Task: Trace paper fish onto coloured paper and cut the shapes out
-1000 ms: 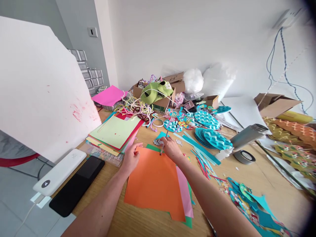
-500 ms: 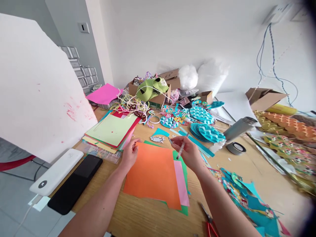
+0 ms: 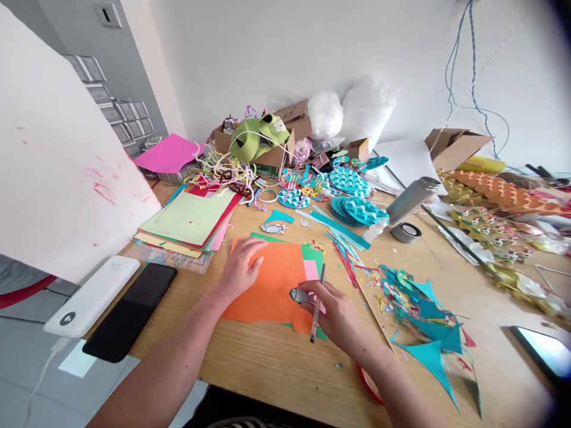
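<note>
My left hand rests on the left part of an orange paper sheet, fingers extended and thumb apart. My right hand is over the sheet's right side, closed on a small grey fish cutout pinched at the fingertips. A pen is also held across those fingers. Green paper and pink paper stick out from under the orange sheet. Beyond it lie a larger fish cutout and a smaller one, near a teal paper scrap.
Stacked coloured paper, a black phone and a white power bank are left. Right are teal scraps, a tape roll, a metal bottle and another phone. A red curved edge shows beneath my right forearm.
My right hand has come nearer me, bringing the pen and fish cutout over the orange sheet. My left hand has moved further onto the sheet. The view has shifted downward and right.
</note>
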`<state>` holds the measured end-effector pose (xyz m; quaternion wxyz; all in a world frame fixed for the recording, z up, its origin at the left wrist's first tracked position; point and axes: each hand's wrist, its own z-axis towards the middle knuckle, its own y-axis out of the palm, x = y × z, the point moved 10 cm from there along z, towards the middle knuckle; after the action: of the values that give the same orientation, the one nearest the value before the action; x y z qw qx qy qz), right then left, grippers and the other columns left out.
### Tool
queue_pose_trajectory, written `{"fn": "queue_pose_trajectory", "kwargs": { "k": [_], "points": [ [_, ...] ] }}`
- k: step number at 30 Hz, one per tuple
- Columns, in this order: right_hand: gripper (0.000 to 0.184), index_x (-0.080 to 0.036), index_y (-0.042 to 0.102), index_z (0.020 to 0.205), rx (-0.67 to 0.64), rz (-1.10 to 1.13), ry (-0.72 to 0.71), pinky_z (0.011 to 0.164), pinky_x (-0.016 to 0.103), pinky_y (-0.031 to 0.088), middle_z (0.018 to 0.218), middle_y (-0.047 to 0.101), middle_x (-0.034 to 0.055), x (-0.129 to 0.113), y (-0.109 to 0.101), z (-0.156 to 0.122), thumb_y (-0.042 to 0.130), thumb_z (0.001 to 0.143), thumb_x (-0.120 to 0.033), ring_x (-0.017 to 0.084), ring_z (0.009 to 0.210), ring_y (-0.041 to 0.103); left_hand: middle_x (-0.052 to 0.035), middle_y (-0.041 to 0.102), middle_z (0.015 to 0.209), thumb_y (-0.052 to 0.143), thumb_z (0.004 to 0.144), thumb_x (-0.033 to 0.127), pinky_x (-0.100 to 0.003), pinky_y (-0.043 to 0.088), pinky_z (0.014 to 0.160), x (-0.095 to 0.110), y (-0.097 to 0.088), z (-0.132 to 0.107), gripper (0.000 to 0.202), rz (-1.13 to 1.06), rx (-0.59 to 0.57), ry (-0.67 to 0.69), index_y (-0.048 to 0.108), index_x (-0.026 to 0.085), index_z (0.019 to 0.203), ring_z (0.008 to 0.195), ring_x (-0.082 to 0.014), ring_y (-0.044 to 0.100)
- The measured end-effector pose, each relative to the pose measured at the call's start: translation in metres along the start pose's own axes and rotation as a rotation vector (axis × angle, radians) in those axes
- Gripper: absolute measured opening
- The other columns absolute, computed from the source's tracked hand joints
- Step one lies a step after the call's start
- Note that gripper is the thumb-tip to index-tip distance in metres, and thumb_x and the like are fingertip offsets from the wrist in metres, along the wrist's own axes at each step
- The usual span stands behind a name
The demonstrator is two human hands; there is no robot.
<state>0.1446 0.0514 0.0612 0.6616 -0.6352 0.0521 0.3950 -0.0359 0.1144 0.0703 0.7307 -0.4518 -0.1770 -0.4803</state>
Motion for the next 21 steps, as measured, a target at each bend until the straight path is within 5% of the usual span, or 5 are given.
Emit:
{"fn": "queue_pose_trajectory", "kwargs": {
  "k": [7,15,21],
  "points": [
    [0.019,-0.020,0.060,0.100,-0.113,-0.171,-0.150,0.071,0.032,0.046,0.088,0.065,0.0063,-0.010,0.031,-0.010,0.052,0.086,-0.011,0.021,0.083,0.056,-0.0043,0.069,0.080,0.046,0.073,0.001,-0.032,0.049,0.075,0.036,0.050,-0.021,0.036,-0.126,-0.439,0.120,0.071,0.022,0.088,0.081,-0.0186,0.060],
    [0.019,-0.022,0.058,0.105,0.063,0.090,-0.043,0.074,0.031,0.049,0.099,0.062,0.0074,0.022,0.001,-0.012,0.052,0.088,-0.014,0.020,0.091,0.058,-0.0026,0.068,0.082,0.045,0.071,-0.002,-0.027,0.046,0.074,0.051,0.069,-0.037,0.036,-0.033,-0.676,0.226,0.072,0.019,0.084,0.081,-0.0153,0.056],
    [0.013,-0.021,0.063,0.095,-0.054,0.114,-0.063,0.073,0.032,0.048,0.087,0.064,0.0061,0.018,0.015,-0.014,0.058,0.086,-0.015,0.021,0.087,0.056,-0.0038,0.063,0.088,0.045,0.072,-0.003,-0.026,0.044,0.076,0.062,0.080,-0.046,0.042,0.046,-0.798,0.247,0.072,0.021,0.094,0.086,-0.0158,0.053]
  ]
}}
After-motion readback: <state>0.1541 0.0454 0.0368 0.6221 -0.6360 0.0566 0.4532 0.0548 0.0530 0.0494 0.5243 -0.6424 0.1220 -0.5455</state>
